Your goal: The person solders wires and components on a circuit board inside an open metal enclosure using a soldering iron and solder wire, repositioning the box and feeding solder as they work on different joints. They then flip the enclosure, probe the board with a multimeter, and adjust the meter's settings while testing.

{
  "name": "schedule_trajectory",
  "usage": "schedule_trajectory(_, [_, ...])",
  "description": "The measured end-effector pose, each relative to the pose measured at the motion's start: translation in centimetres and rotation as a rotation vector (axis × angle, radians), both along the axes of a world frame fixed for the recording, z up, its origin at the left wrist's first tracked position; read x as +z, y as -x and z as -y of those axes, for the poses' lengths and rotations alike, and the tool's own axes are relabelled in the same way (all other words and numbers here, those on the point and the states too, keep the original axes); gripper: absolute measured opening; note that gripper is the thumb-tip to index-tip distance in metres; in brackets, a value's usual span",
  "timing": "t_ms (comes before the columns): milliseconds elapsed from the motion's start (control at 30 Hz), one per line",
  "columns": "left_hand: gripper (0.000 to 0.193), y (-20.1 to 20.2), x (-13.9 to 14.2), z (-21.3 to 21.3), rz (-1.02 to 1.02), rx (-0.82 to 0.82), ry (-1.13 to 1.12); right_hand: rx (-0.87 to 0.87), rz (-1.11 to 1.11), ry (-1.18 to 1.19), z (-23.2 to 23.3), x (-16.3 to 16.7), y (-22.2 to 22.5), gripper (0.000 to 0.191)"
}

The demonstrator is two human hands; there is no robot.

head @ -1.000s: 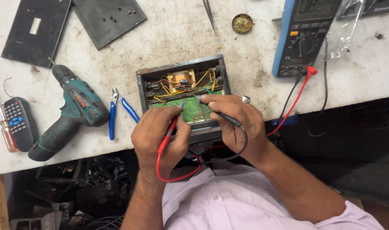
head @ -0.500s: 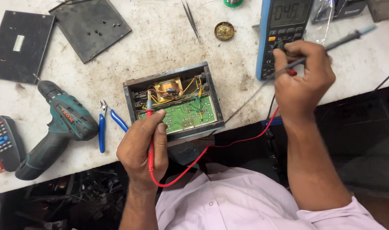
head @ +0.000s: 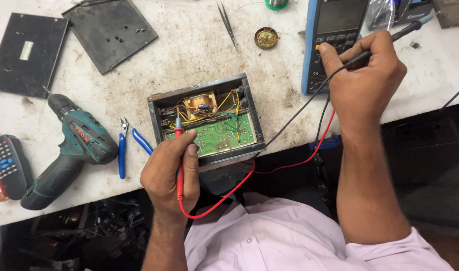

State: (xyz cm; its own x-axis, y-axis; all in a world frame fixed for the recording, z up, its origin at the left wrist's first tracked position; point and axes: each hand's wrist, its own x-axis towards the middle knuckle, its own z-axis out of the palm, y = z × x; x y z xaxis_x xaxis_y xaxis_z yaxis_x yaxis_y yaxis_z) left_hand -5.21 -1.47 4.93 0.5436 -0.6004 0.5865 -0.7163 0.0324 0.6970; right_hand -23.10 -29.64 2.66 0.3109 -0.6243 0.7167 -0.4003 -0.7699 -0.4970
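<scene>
An open black metal box (head: 205, 122) sits at the bench's front edge, with a green circuit board (head: 220, 138), coloured wires and a copper-wound transformer inside. My left hand (head: 170, 173) holds a red test probe (head: 179, 132), its tip down at the box's left side. My right hand (head: 362, 78) grips a black test probe (head: 406, 31) and rests its thumb on the face of a blue-edged multimeter (head: 332, 39). Red and black leads run from the probes along the bench edge.
A green cordless drill (head: 69, 148) and blue-handled cutters (head: 125, 145) lie left of the box. A dark remote (head: 6, 165) is at the far left. Two black plates (head: 111, 30) lie at the back left; tweezers (head: 227, 22) and a round brass tin (head: 266, 37) at the back.
My right hand left the box, carried the black probe up to the multimeter and now presses its face. My left hand keeps the red probe in the box.
</scene>
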Motion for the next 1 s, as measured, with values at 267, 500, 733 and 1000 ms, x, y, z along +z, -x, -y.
schedule_trajectory(267, [0.018,0.2,-0.1,-0.1,0.009,-0.003,-0.019,-0.036,0.012,-0.048,0.1,0.4,-0.2,0.034])
schedule_trajectory(500, [0.018,0.5,0.0,0.3,0.029,-0.008,-0.017,-0.028,0.040,-0.047,0.2,0.5,-0.1,0.038])
schedule_trajectory(733, [0.035,0.3,-0.6,-0.3,-0.388,-0.063,0.143,0.056,0.251,0.172,-6.0,3.2,0.3,0.026])
schedule_trajectory(1000, [0.016,-0.1,-0.1,-0.6,-0.180,0.033,-0.012,0.862,-0.271,-0.437,-11.6,4.1,-1.8,0.048])
